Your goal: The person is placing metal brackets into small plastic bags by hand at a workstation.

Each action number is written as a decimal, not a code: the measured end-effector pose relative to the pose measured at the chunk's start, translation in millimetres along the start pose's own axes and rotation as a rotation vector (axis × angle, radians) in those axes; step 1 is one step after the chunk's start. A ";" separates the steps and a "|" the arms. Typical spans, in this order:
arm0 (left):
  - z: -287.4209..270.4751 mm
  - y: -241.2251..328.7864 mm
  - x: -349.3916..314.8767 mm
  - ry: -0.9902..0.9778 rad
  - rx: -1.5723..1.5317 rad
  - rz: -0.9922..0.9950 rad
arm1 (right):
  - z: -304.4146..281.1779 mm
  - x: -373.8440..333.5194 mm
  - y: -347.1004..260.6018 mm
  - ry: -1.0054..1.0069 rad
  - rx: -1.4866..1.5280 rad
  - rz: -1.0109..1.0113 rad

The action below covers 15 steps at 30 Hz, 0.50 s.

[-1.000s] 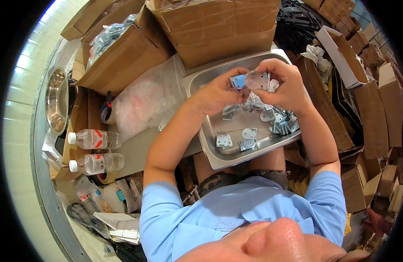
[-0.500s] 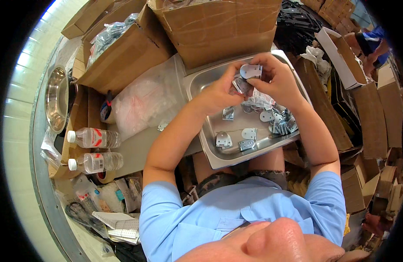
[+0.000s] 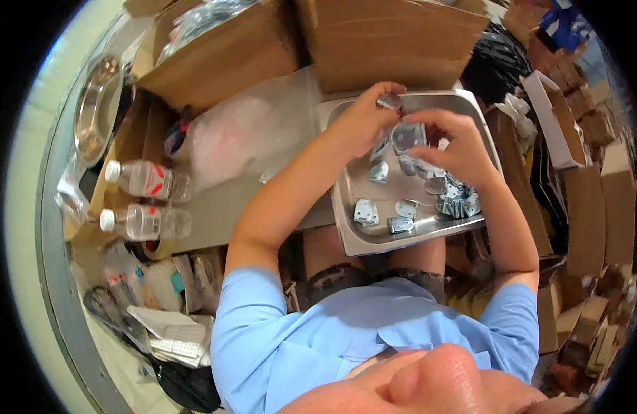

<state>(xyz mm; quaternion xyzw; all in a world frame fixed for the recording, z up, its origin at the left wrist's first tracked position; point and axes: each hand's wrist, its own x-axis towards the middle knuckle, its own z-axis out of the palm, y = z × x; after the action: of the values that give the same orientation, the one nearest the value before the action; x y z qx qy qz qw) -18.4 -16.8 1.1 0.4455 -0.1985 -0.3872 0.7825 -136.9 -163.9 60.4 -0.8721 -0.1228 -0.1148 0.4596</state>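
Note:
My left hand [image 3: 368, 125] is over the far left part of a steel tray [image 3: 351, 238], its fingers closed on a small silvery metal bracket [image 3: 389, 101]. Another bracket [image 3: 407, 137], with a rounded plate, is pinched in my right hand [image 3: 458, 143] beside it, above the middle of the tray. Motion blurs both hands a little. Loose brackets lie in the near part of the tray, among them one with holes [image 3: 365, 212] and a flat one [image 3: 401, 224]. A denser pile of brackets [image 3: 460, 201] sits along the right side, partly below my right hand.
Tall cardboard boxes [image 3: 394, 48] stand right behind the tray. To the left lie a clear plastic bag [image 3: 253, 134] and two plastic bottles [image 3: 152, 181]. An open white box [image 3: 556, 117] and more cardboard are on the right; another person [image 3: 563, 27] is at the far right.
My hands have drawn apart, each with a bracket; before, they were together around the brackets. My head view has turned, so the tray and boxes appear shifted right.

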 end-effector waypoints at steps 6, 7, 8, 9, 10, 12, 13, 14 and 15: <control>-21.8 80.4 -18.2 0.156 -0.103 0.307 | 39.2 22.1 -16.2 -0.369 -0.097 0.041; -26.3 92.2 -24.3 0.121 -0.145 0.422 | 47.9 28.2 -23.7 -0.379 -0.101 0.038; -29.3 101.4 -30.0 0.085 -0.184 0.538 | 57.0 35.7 -33.5 -0.403 -0.144 -0.044; -32.1 108.1 -35.8 0.091 -0.189 0.544 | 66.6 42.7 -41.5 -0.425 -0.187 -0.126; -33.4 114.3 -40.3 0.034 -0.202 0.566 | 78.2 47.9 -40.7 -0.452 -0.221 -0.151; -33.4 122.8 -44.8 -0.004 -0.237 0.562 | 103.5 54.8 -27.5 -0.455 -0.332 -0.281; -33.6 124.1 -45.2 -0.005 -0.241 0.565 | 114.0 56.8 -23.4 -0.452 -0.439 -0.407; -32.9 123.7 -45.2 -0.015 -0.264 0.550 | 123.2 56.1 -23.6 -0.454 -0.442 -0.405; -31.7 122.7 -44.1 -0.026 -0.287 0.534 | 130.9 54.2 -24.7 -0.461 -0.606 -0.403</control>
<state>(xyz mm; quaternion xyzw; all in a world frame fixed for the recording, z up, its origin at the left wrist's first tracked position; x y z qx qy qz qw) 27.6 72.1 90.4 0.2573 -0.2620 -0.1975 0.9089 -82.2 -35.8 24.3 -0.9291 -0.3508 -0.0352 0.1115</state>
